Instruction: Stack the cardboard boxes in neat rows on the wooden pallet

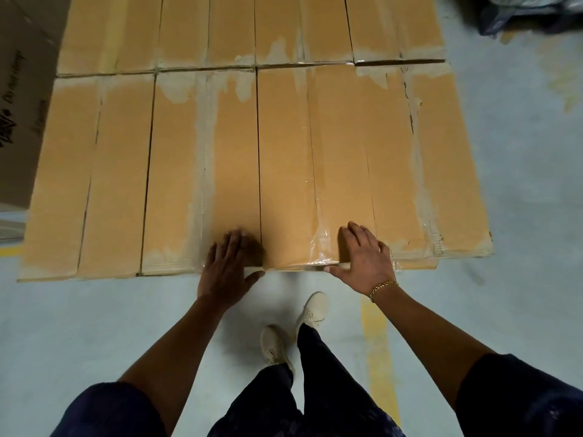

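Note:
Long brown cardboard boxes lie side by side in two rows, a near row [120,171] and a far row [189,29], their tops taped. The pallet beneath them is hidden. My left hand [228,266] rests flat on the near end of a middle box [230,159], fingers spread, thumb over its front edge. My right hand [364,258], with a gold bracelet, lies flat on the near end of the neighbouring box [287,171], thumb hooked along the front edge. Neither hand encloses anything.
A large printed carton [19,99] stands at the left. Dark wrapped goods [530,17] sit at the far right. Grey floor with a yellow line [377,348] lies around the stack. My feet in pale shoes [293,326] stand just before the boxes.

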Tool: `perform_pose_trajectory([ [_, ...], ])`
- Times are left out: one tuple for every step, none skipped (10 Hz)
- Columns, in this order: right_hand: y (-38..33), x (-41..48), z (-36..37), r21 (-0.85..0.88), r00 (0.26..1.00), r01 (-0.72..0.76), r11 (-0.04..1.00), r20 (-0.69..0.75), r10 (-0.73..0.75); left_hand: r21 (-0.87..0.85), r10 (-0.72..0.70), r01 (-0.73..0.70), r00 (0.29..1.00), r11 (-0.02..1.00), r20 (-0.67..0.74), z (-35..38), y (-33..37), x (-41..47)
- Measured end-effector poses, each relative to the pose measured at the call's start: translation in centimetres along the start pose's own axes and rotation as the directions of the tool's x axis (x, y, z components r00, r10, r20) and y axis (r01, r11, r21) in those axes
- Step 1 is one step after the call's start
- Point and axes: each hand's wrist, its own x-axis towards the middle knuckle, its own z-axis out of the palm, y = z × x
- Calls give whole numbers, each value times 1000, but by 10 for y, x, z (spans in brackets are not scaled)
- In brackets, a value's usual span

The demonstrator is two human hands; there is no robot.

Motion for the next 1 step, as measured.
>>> perform_pose_trajectory([
  [2,-14,-5,45,999,-18,999,-43,20,1,-15,15,1000,1000,-19,-7,-16,-15],
])
